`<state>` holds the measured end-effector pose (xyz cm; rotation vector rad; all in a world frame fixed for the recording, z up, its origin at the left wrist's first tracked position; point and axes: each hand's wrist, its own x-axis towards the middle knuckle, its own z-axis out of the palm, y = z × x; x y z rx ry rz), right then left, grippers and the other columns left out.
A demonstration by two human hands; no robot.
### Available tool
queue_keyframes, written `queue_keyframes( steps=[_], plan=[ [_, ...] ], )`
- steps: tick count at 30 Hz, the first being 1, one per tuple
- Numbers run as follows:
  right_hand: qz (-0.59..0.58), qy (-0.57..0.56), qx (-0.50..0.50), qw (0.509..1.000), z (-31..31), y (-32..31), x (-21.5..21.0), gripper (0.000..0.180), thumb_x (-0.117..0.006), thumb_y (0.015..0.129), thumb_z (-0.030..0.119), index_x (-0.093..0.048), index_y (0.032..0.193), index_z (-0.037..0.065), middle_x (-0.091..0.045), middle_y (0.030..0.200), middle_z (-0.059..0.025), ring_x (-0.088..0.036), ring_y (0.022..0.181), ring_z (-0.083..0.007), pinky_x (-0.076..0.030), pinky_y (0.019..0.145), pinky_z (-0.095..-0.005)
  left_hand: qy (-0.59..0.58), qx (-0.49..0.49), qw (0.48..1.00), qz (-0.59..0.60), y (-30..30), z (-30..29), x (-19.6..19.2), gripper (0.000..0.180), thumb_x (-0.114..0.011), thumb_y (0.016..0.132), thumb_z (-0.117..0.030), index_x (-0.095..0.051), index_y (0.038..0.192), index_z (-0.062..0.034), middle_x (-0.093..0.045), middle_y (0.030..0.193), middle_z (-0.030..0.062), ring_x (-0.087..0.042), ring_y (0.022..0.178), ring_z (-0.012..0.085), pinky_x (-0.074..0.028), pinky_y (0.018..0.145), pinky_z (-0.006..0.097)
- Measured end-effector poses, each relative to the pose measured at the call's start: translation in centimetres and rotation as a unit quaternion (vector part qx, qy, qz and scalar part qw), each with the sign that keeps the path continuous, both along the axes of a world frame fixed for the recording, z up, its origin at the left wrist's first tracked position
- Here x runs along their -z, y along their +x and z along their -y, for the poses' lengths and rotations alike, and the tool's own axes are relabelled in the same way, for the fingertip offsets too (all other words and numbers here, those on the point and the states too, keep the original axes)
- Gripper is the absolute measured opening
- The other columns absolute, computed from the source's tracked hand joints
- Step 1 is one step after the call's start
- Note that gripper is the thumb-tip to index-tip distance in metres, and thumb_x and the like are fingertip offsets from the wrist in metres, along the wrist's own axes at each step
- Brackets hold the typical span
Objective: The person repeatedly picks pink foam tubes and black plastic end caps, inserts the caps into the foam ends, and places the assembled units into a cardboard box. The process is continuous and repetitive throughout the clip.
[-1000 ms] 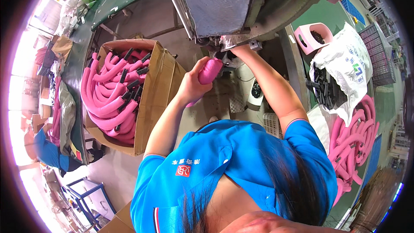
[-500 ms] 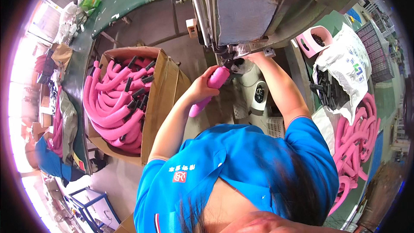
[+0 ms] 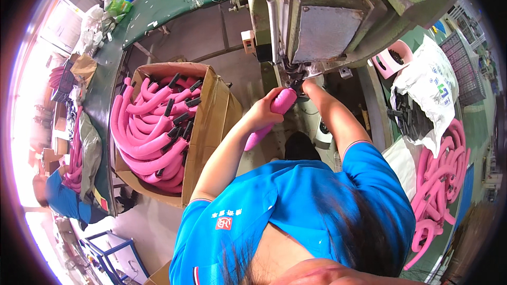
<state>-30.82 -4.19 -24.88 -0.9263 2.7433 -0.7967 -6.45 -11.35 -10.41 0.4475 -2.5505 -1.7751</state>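
My left hand [image 3: 263,111] is wrapped round a pink foam tube [image 3: 284,101], its upper end raised to the working head of a heavy metal machine [image 3: 328,32]. The tube slants down toward me, and its lower end shows beneath my hand. A small dark piece [image 3: 296,80] is at the tube's upper end, right below the machine head. My right hand [image 3: 310,85] reaches in under the head beside the tube's end. Its fingers are hidden there, so what they hold cannot be made out.
On the left stands a cardboard box [image 3: 214,121] full of pink tubes [image 3: 145,126] with black ends. At right are a white sack [image 3: 430,82] of black pieces [image 3: 409,116], a pink container [image 3: 392,59] and more pink tubes [image 3: 441,174]. Another person [image 3: 63,195] sits far left.
The whole view has shifted, so machine, box and hands sit further right and a little lower. A dark shape has come into view below the machine. My left hand still grips the tube.
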Motion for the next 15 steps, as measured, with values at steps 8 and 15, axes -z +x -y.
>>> queue_keyframes(
  steps=[8, 15],
  plan=[
    [0.029, 0.015, 0.008, 0.999, -1.6, -1.7, -0.3, 0.027, -0.064, 0.077, 0.018, -0.063, 0.099, 0.003, -0.064, 0.096, -0.0204, -0.061, 0.089, -0.0369, -0.049, 0.077, -0.0444, 0.005, 0.003, 1.0, 0.024, -0.1, -0.1, -0.1, 0.08, -0.068, 0.061, -0.014, -0.04, 0.136, -0.0172, -0.062, 0.105, 0.0153, -0.061, 0.094, 0.0267, -0.048, 0.083, 0.037],
    [-0.008, -0.035, 0.055, 0.998, -0.7, -2.5, 0.6, 0.031, -0.066, 0.075, 0.018, -0.063, 0.102, 0.003, -0.065, 0.1, -0.0225, -0.062, 0.093, -0.0397, -0.049, 0.079, -0.0456, 0.017, 0.02, 0.999, -0.018, -0.2, 0.2, -2.1, 0.079, -0.069, 0.061, -0.013, -0.041, 0.135, -0.0142, -0.061, 0.106, 0.0145, -0.059, 0.095, 0.0246, -0.047, 0.085, 0.035]
  ],
)
